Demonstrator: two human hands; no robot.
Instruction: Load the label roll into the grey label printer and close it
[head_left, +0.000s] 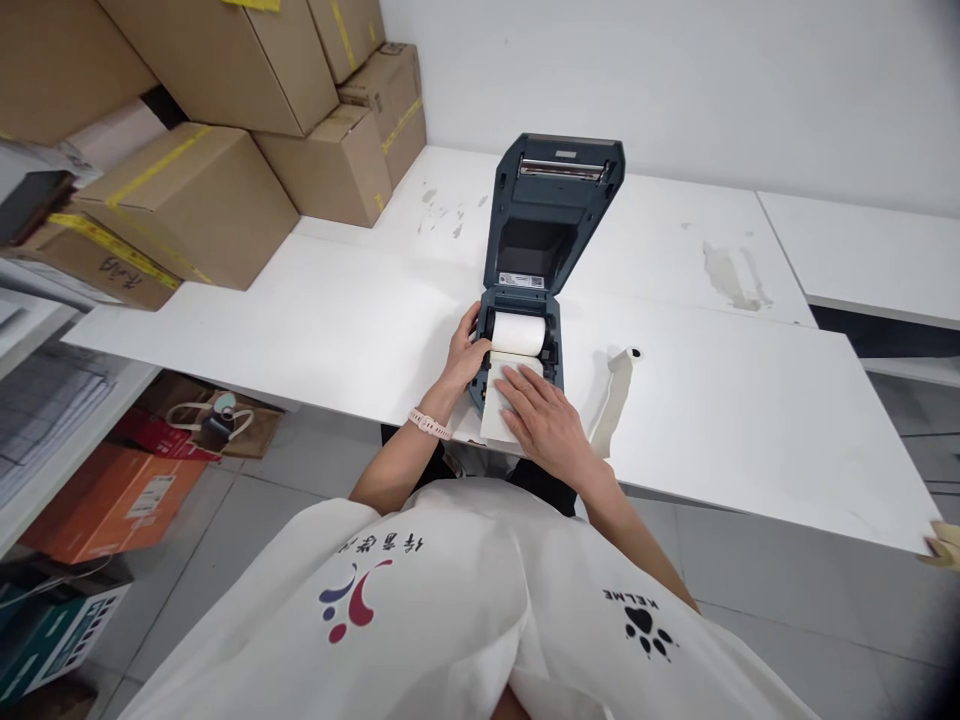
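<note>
A dark grey label printer (559,195) stands on the white table with its lid tipped up and back. Inside its base lies a white label roll (519,332). The roll's loose strip (496,414) runs out over the printer's front edge toward me. My left hand (463,358) grips the printer's left side, its thumb by the roll and its fingers along the outer wall. Flat on the strip rests my right hand (551,420), fingers stretched out and covering part of the paper and the printer's front right.
To the right of the printer lies a small paper core (622,382) with a beige strip trailing from it. Cardboard boxes (199,200) are stacked at the table's left end. A white wall (675,80) rises behind. An orange box (112,500) sits on the floor at left.
</note>
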